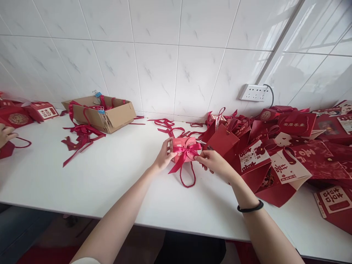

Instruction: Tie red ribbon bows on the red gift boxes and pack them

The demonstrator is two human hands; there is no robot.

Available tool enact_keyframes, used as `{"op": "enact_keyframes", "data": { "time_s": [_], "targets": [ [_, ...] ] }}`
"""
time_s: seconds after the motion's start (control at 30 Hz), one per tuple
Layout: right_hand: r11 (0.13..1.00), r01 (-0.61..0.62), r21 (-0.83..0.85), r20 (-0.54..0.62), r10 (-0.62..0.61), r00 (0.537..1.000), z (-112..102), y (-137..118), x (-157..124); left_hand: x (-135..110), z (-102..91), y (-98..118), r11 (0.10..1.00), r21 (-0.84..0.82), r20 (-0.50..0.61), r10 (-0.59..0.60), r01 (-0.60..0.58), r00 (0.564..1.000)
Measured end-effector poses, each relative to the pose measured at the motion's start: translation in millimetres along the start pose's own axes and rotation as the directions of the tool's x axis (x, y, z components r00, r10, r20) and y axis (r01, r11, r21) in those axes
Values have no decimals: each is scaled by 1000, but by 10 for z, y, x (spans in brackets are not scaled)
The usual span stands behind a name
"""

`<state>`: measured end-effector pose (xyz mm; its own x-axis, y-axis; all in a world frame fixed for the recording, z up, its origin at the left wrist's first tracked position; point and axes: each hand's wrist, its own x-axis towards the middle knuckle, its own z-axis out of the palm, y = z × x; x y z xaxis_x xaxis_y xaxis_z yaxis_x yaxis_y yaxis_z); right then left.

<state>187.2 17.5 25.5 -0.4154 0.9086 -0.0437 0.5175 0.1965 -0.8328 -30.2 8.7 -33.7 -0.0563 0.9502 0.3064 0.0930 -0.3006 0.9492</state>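
A small red gift box point(180, 143) lies on the white table in front of me, tied with a shiny red ribbon point(187, 150) in a bow. My left hand point(164, 157) grips the box by its left side, thumb at the front. At the bow's right end, my right hand point(213, 161) has thumb and fingers pinched together on the ribbon, close to the box's corner; the exact contact is partly hidden. A twisted red cord handle point(188, 186) loops from the box toward me on the tabletop.
An open cardboard box point(121, 115) with red ribbons and binder clips stands back left; a ribbon heap point(84, 137) spills before it. Red gift bags point(255, 157) are piled at right. Another person's hand point(6, 134) is at far left. A power strip point(255, 92) hangs on the tiled wall.
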Motion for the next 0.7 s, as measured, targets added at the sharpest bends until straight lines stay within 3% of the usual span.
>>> {"op": "enact_keyframes", "data": {
  "time_s": [0.2, 0.47, 0.53, 0.6, 0.7],
  "targets": [
    [998, -8, 59, 188, -3, 982, -25, -34, -12, -1, 12, 43, 999, 0, 18, -34, 34, 999],
    [994, -74, -81, 311, 96, 946, -122, 69, 11, 1, -3, 12, 1000, 2, 40, -10, 10, 999],
    [996, -75, -48, 251, 84, 964, -149, 70, -5, -3, -6, 21, 1000, -2, 40, -12, 12, 999],
    [999, -43, -10, 87, 43, 995, -146, 52, -10, -10, -6, 33, 1000, -13, 52, -23, 24, 998],
    [995, 97, 4, -126, -96, 987, -65, 14, 17, -22, -1, 56, 999, -38, 81, -30, 33, 996]
  ]
}}
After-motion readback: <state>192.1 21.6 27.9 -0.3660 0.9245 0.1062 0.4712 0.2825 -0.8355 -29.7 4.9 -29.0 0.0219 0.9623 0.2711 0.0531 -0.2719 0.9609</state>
